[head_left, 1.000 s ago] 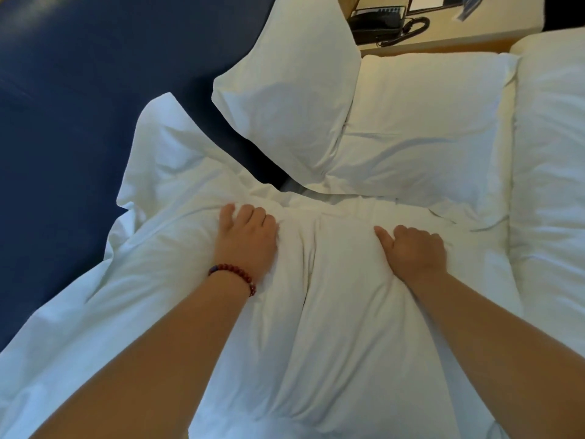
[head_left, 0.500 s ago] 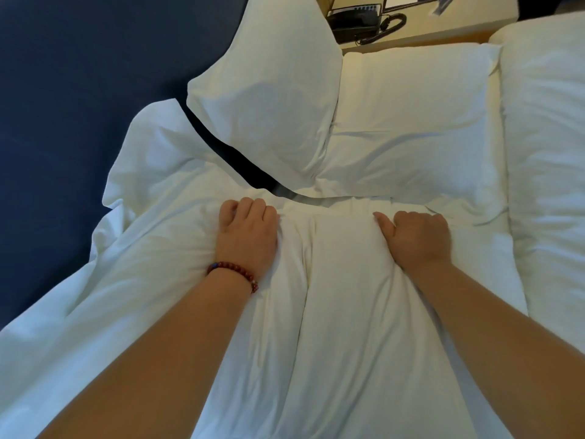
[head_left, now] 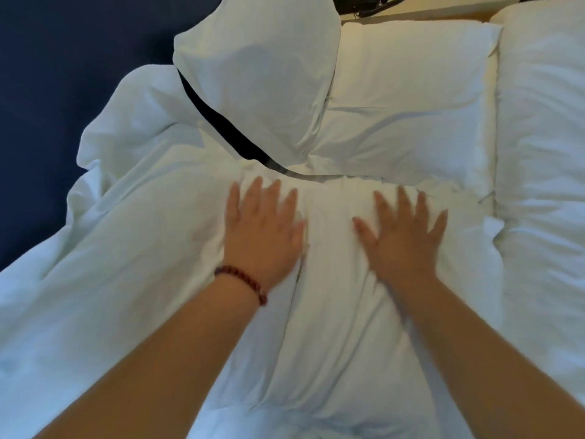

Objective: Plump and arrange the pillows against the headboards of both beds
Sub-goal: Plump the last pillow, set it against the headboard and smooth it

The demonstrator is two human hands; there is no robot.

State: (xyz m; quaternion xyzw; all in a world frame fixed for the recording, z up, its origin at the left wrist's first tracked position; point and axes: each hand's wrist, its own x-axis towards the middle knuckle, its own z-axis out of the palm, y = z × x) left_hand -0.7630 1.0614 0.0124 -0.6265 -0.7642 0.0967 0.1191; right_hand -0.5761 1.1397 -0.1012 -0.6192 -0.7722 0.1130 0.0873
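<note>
Pressing down on a white pillow (head_left: pixel 332 280) in the near middle of the scene, both hands lie flat with fingers spread apart, gripping nothing. The left hand (head_left: pixel 262 236), with a dark red bead bracelet (head_left: pixel 243 282) at its wrist, rests on the pillow's left part, beside a lengthwise fold in the case; the right hand (head_left: pixel 408 239) rests on the right part, slightly blurred. This pillow lies with its far end just beside two more white pillows. One of these, the tilted pillow (head_left: pixel 262 80), leans at far centre against the dark blue headboard (head_left: pixel 63 74) that fills the left side. The other, a flat pillow (head_left: pixel 408 99), lies to its right, its left edge tucked under the tilted one. White bedding (head_left: pixel 541 153) runs down the right edge. At the far top, a dark telephone (head_left: pixel 364 1) sits on a pale nightstand (head_left: pixel 443 12), mostly cut off.
</note>
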